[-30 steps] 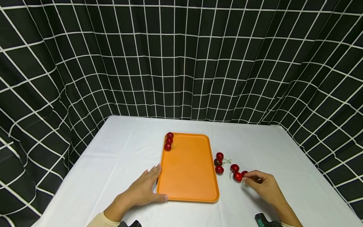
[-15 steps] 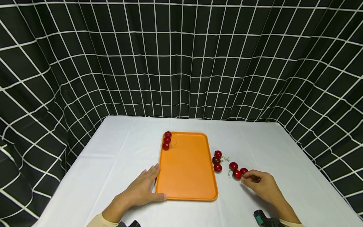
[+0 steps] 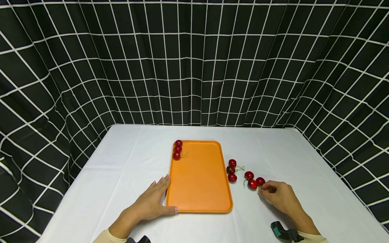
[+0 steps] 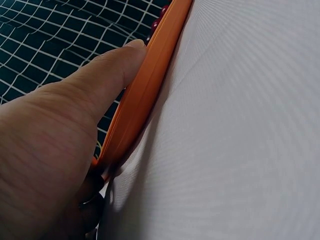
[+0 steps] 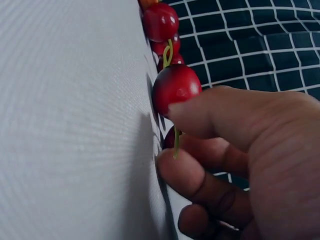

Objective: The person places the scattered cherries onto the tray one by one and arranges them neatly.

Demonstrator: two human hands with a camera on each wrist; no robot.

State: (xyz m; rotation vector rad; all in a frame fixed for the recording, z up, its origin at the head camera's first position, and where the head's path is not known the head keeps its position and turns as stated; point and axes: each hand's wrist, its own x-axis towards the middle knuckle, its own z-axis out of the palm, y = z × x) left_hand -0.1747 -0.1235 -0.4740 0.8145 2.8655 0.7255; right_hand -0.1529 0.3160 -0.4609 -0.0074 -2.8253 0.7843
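The right hand (image 3: 279, 197) reaches in from the near right of the worktop (image 3: 121, 168), its fingers bent and its thumb and forefinger close together beside a red cherry (image 3: 252, 184). In the right wrist view a little gap shows between the two tips, with a green stem (image 5: 176, 142) lying across it; the thumb overlaps the cherry's side, and I cannot tell whether the hand pinches anything.

Two more cherries sit close by: one (image 3: 260, 181) on the right, just beyond the fingertips, and one (image 3: 249, 175) a bit farther toward the worktop's far edge.

Past these, toward the left, a row of three cherries (image 3: 231, 169) lies on the worktop just beside the tray's right edge, the middle one darker and the stems pointing right.

The orange tray (image 3: 199, 182) lies flat around the middle of the worktop. A second row of three cherries (image 3: 177, 149) runs along its left edge from the far left corner, stems pointing inward.

At the tray's left edge rests the left hand (image 3: 152, 200), fingers straight, fingertips against that side, thumb at the near edge beside the near left corner.

A dark wrist device (image 3: 285, 233) and pale sleeve show behind the right hand. Beyond the worktop's far edge hangs a black curtain (image 3: 194, 67) with a white grid.
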